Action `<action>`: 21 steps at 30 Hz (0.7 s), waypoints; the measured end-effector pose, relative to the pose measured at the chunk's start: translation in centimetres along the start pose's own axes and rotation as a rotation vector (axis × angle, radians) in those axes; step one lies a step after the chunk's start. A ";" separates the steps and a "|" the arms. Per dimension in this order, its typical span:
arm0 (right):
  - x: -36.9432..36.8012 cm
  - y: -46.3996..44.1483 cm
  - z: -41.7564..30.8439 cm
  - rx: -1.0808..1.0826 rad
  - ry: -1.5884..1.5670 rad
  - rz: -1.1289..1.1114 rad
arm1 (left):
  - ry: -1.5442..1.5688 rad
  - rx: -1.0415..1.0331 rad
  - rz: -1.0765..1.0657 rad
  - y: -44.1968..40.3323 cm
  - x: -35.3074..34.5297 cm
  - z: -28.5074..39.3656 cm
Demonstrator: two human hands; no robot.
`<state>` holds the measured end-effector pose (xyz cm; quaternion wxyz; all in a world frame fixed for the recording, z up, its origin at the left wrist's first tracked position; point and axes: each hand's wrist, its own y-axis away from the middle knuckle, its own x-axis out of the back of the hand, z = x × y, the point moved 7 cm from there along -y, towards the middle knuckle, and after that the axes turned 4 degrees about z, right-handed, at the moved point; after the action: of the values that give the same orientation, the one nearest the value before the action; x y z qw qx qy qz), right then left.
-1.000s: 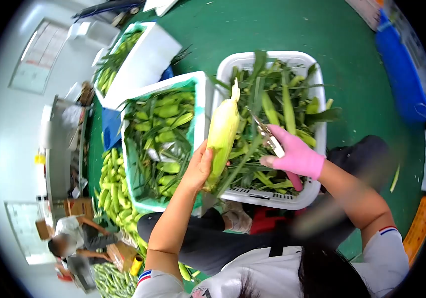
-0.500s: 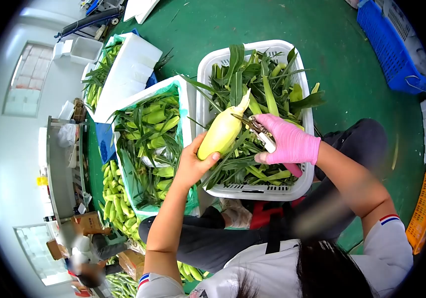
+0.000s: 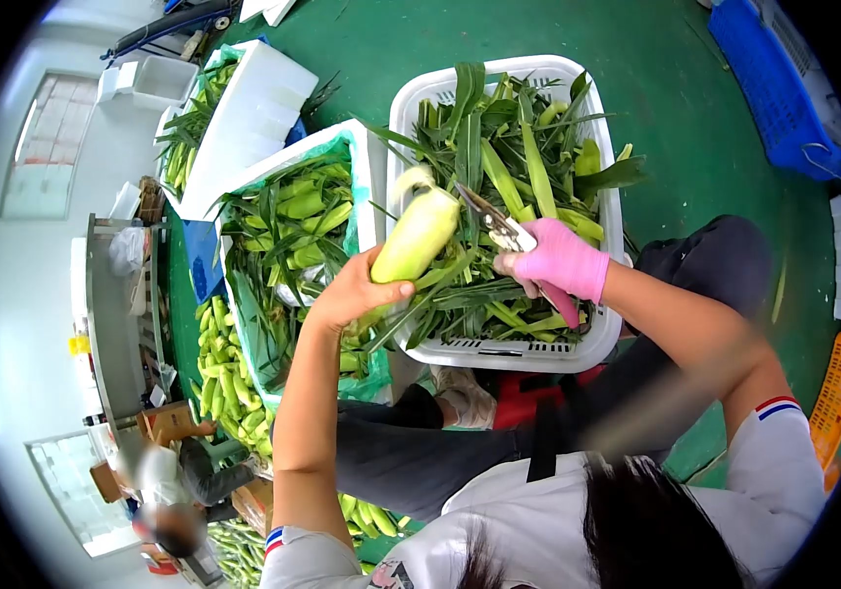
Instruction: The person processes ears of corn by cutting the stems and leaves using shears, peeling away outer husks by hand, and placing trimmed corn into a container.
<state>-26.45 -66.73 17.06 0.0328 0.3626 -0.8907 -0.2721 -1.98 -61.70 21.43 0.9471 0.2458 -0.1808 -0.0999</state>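
Observation:
My left hand (image 3: 350, 292), bare, grips a pale green ear of corn (image 3: 417, 236), held slanting over the left side of a white plastic basket (image 3: 528, 359). At the ear's upper end, a pale cut-off tip (image 3: 413, 181) shows, slightly blurred; whether it is still attached I cannot tell. In a pink glove, my right hand (image 3: 564, 261) is closed round pruning shears (image 3: 501, 226) with pink handles. Their blades point up and left, close beside the corn's top end. Green husks and leaves (image 3: 538, 177) fill the basket beneath both hands.
To the left stand a foam box (image 3: 373, 187) of leafy corn and another tilted foam box (image 3: 254, 123). Piled corn (image 3: 227, 368) lies on the floor. A co-worker (image 3: 170, 481) is at lower left. A blue crate (image 3: 784, 98) and an orange crate (image 3: 836, 393) are right.
The corn's narrow tip has been cut and now sits bent aside at its top. Both hands have shifted slightly left, and the shears' blades have swung upward. The view has moved a little.

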 end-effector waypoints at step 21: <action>-4.0 1.8 -1.3 0.047 -0.127 -0.159 | 1.264 -0.546 0.908 1.2 -6.1 2.5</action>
<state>-24.34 -63.59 19.67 -0.0539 0.4148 -0.8656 -0.2755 -8.45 -60.03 22.25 0.8448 -0.0802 0.3351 0.4093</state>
